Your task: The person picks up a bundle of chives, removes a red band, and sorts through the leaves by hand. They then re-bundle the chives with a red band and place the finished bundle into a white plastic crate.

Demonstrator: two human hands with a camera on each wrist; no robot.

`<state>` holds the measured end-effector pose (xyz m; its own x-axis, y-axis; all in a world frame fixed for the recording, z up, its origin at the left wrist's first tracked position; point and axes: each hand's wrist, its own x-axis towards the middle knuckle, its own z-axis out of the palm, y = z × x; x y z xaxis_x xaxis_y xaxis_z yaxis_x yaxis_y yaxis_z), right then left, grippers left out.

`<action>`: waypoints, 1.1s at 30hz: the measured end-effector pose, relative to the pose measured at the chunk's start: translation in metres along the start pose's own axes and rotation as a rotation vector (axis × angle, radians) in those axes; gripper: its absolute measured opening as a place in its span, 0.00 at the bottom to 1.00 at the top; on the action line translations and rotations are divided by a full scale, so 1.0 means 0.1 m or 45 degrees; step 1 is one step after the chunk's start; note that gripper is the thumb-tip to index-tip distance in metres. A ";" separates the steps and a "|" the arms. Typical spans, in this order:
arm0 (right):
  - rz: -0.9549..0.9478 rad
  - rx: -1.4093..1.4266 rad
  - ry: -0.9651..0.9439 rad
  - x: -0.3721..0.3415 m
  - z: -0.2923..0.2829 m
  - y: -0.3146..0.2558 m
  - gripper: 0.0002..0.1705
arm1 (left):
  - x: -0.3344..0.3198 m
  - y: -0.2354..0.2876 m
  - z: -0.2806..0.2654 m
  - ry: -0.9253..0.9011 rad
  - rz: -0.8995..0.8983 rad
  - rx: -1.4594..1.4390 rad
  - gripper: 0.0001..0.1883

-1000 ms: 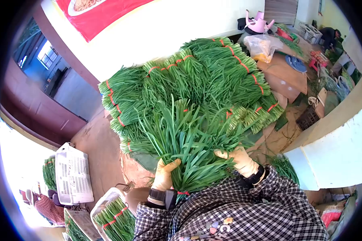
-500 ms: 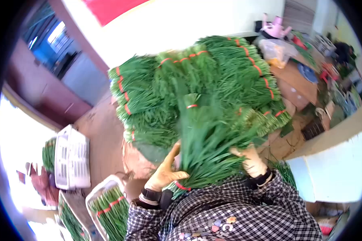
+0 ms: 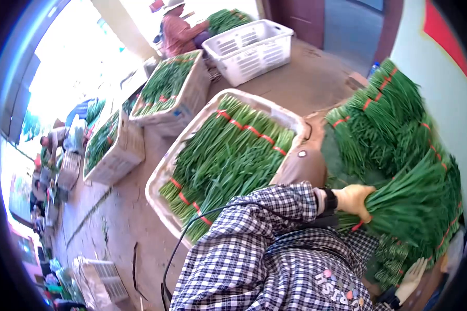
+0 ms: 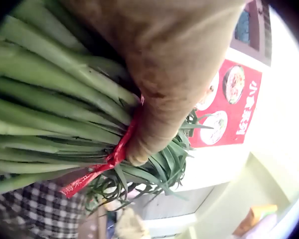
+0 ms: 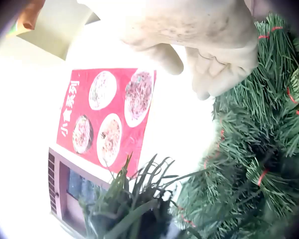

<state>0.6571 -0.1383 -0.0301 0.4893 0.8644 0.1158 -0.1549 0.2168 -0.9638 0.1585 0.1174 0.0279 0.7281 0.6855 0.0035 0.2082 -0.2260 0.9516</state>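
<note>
My gloved left hand (image 3: 354,200) grips a bunch of garlic chives (image 3: 407,199) near its stalk end. In the left wrist view, the thumb lies along the red tie (image 4: 120,149) round the stalks, and the other fingers are largely hidden. The long green leaves fan out to the right in the head view. My gloved right hand (image 3: 412,277) is apart from that bunch, low at the right, fingers extended. Nothing is in its grasp in the right wrist view, where thumb and fingers hang loosely. Stacked red-tied bunches (image 3: 381,140) lie beyond the hands.
A crate (image 3: 158,194) packed with tied bunches stands close on my left. Farther back are another filled crate (image 3: 192,98) and a white slatted crate (image 3: 254,65). A person (image 3: 177,33) in a hat sits by the white crate. A red food poster (image 5: 107,117) hangs on the wall.
The head view has swung left toward the crates. My left hand has gone from spread beside the bunch to gripping it at the tie. My right hand has come away from the leaves.
</note>
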 end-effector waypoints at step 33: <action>0.457 -0.527 -0.584 0.44 3.52 0.19 0.30 | -5.40 -1.39 -1.22 0.599 -0.998 -0.051 0.41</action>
<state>0.3733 0.0636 0.0414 0.0451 0.9735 -0.2244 0.1442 -0.2286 -0.9628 -0.3436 -0.1371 -0.0689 0.0449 0.8457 -0.5318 0.5017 0.4413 0.7440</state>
